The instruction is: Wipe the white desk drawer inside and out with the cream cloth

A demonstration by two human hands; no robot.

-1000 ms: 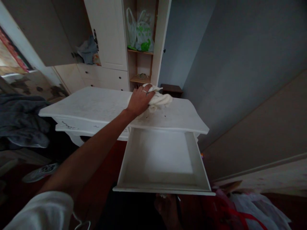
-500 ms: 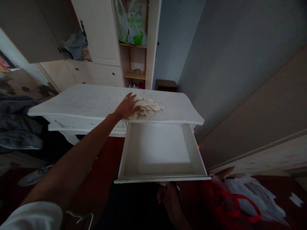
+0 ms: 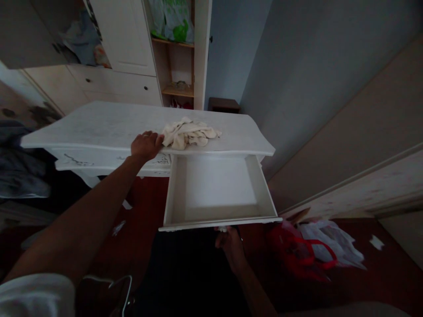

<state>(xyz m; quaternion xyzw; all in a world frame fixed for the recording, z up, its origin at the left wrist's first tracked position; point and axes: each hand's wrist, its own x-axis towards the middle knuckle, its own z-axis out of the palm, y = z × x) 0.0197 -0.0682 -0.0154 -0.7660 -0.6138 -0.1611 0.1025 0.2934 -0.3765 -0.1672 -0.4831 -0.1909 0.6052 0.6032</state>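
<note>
A crumpled cream cloth point(image 3: 188, 133) lies on a white desk point(image 3: 112, 127), near its front edge and above an open drawer point(image 3: 218, 189) with a bare, pale bottom. The left hand point(image 3: 145, 144) rests palm down on the desk's front edge, its thumb close beside the cloth. Its fingers are bent; whether they grip the edge I cannot tell. The right hand point(image 3: 231, 246) is low, at the drawer's front, fingers curled by a small pale piece point(image 3: 223, 229), perhaps the knob; shadow hides whether they close on it.

The cloth seems left loose so that the left hand is free to lean on or steady the desk, while the right hand's place would suit control of the drawer.

Half a second ago the left hand lay on the cloth; now it has slid left, off it, to the desk's edge. The drawer remains open, the view has tipped downward, and more of the right forearm shows.
</note>
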